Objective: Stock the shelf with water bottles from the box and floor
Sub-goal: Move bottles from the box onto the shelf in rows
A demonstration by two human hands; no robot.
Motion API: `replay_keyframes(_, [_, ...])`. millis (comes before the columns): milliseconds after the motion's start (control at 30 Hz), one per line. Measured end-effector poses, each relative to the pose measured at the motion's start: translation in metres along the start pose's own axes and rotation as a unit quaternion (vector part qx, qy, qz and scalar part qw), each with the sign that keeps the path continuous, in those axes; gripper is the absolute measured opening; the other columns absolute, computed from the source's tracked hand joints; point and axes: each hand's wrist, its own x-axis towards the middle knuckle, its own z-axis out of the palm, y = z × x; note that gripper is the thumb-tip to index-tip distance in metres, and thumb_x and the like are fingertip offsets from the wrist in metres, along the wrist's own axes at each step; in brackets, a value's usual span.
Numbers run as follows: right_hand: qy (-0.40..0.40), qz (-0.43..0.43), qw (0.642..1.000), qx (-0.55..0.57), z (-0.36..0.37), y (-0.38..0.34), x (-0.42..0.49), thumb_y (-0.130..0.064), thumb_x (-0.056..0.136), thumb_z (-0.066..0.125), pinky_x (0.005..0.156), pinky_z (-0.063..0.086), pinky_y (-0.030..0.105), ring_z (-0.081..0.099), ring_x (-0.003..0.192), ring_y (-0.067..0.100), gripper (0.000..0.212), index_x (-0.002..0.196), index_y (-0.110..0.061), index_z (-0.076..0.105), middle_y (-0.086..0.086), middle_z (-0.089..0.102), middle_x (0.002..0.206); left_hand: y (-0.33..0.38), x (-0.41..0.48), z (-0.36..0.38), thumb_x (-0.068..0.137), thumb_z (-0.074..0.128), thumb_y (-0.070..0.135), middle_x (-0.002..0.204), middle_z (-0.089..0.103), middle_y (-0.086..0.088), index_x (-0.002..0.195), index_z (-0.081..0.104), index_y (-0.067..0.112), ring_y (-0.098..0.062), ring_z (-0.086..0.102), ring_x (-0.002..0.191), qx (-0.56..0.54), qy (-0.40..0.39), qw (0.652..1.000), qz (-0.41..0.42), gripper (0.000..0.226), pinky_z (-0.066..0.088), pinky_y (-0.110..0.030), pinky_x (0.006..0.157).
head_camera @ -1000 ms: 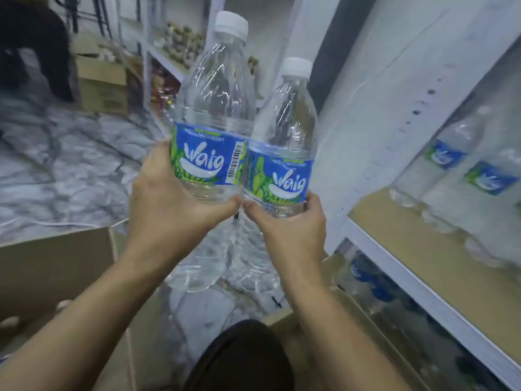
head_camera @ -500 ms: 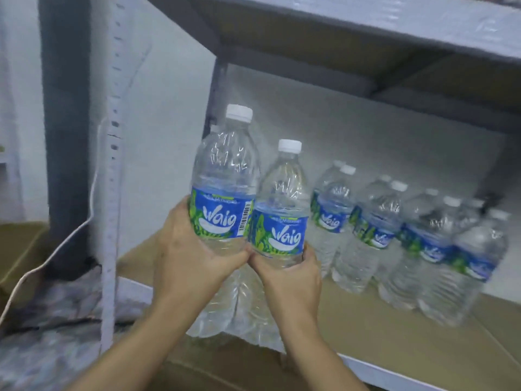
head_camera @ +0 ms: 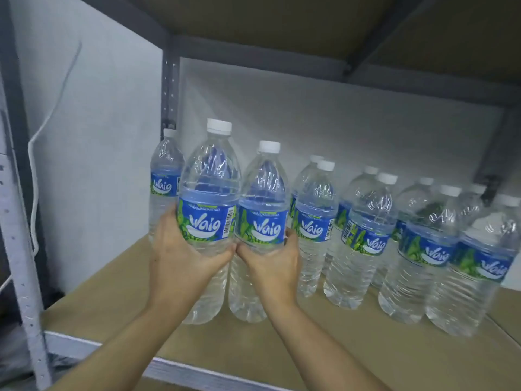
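My left hand (head_camera: 180,258) grips a clear water bottle (head_camera: 210,193) with a white cap and a blue "Waig" label. My right hand (head_camera: 272,266) grips a second, matching bottle (head_camera: 263,198) right beside it. Both bottles are upright, side by side over the brown shelf board (head_camera: 112,294), their bases at or just above it; I cannot tell if they touch. Another bottle (head_camera: 165,170) stands behind them at the back left corner. Several more bottles (head_camera: 363,221) stand in rows to the right.
A grey shelf (head_camera: 282,29) hangs overhead. A perforated grey upright (head_camera: 17,221) stands at the left front with a white cable (head_camera: 35,165) beside it. The shelf's metal front edge (head_camera: 180,368) runs below my arms. White panels close the back and left side.
I turned from the floor and box toward the shelf. Both hands carried their bottles in over the shelf board, close to the row standing there.
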Motion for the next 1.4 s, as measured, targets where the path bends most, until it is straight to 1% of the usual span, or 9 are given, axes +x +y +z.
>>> replay_keyframes(133, [0.039,0.001,0.999,0.002,0.037,0.01,0.023,-0.042,0.051,0.088,0.087,0.051,0.033,0.061,0.098,0.017,0.074,0.111,-0.024,0.05,-0.005,0.063,0.104,-0.013,0.008,-0.003,0.047,0.09,0.046,0.112,0.06,0.005,0.125,0.05,0.022,-0.012,0.057,0.104,0.009,0.019,1.0,-0.002,0.09,0.047,-0.03,0.088])
replay_keyframes(233, [0.048,0.03,0.998,-0.001,0.059,0.019,0.033,-0.039,0.058,0.088,0.081,0.041,0.026,0.058,0.097,0.016,0.075,0.119,-0.018,0.048,-0.004,0.058,0.109,-0.021,0.01,-0.011,0.045,0.088,0.048,0.116,0.059,0.004,0.127,0.049,0.019,-0.012,0.055,0.107,0.02,0.022,1.0,0.002,0.095,0.042,-0.024,0.089])
replay_keyframes(333, [0.091,0.011,0.996,0.004,0.074,0.036,0.04,-0.033,0.052,0.09,0.086,0.049,0.037,0.059,0.098,0.023,0.078,0.116,-0.011,0.05,0.003,0.058,0.105,-0.029,0.011,-0.018,0.047,0.09,0.044,0.115,0.06,0.004,0.126,0.05,0.019,-0.013,0.055,0.107,0.032,0.023,0.999,0.007,0.093,0.044,-0.027,0.09])
replay_keyframes(600, [0.066,-0.023,0.998,-0.011,0.079,0.053,0.045,-0.03,0.06,0.09,0.083,0.02,0.006,0.029,0.098,0.003,0.087,0.132,-0.005,0.047,-0.001,0.043,0.111,-0.039,0.007,-0.023,0.05,0.093,0.039,0.115,0.06,0.002,0.127,0.05,0.017,-0.015,0.057,0.107,0.048,0.037,0.998,0.01,0.091,0.047,-0.031,0.093])
replay_keyframes(767, [0.074,-0.009,0.997,-0.038,0.082,0.063,0.047,-0.041,0.053,0.091,0.104,0.041,0.035,0.045,0.118,0.019,0.1,0.135,-0.013,0.042,-0.006,0.039,0.114,-0.037,0.008,-0.023,0.05,0.092,0.037,0.112,0.057,0.006,0.128,0.05,0.018,-0.011,0.055,0.102,0.053,0.016,0.998,0.01,0.09,0.042,-0.022,0.087])
replay_keyframes(1100, [0.108,-0.002,0.994,-0.023,0.089,0.065,0.044,-0.051,0.046,0.089,0.11,0.039,0.045,0.038,0.131,0.022,0.107,0.136,-0.022,0.037,0.002,0.045,0.131,-0.032,0.009,-0.02,0.049,0.093,0.035,0.116,0.057,0.005,0.13,0.049,0.017,-0.008,0.052,0.105,0.048,0.018,0.999,0.011,0.094,0.04,-0.021,0.088])
replay_keyframes(1233, [0.085,-0.006,0.995,-0.047,0.083,0.066,0.043,-0.053,0.05,0.086,0.111,0.039,0.045,0.037,0.133,0.021,0.107,0.138,-0.026,0.031,0.001,0.041,0.133,-0.034,0.011,-0.015,0.049,0.093,0.035,0.118,0.058,0.004,0.129,0.049,0.017,-0.012,0.053,0.108,0.045,0.023,0.999,-0.002,0.093,0.041,-0.025,0.09])
replay_keyframes(1333, [-0.016,-0.002,0.996,-0.087,0.068,0.076,0.039,-0.045,0.055,0.087,0.112,0.037,0.034,0.035,0.136,0.015,0.112,0.146,-0.024,0.025,-0.003,0.037,0.141,-0.037,0.011,-0.014,0.049,0.093,0.034,0.118,0.057,0.004,0.129,0.049,0.017,-0.008,0.05,0.107,0.044,0.025,0.999,-0.003,0.093,0.038,-0.022,0.09])
replay_keyframes(1400, [-0.056,0.004,0.989,-0.137,0.056,0.086,0.035,-0.054,0.05,0.083,0.108,0.043,0.039,0.043,0.133,0.016,0.116,0.146,-0.032,0.021,-0.008,0.039,0.144,-0.039,0.013,-0.013,0.05,0.093,0.033,0.118,0.057,0.004,0.129,0.049,0.017,-0.007,0.049,0.106,0.042,0.022,0.999,-0.006,0.092,0.038,-0.022,0.09])
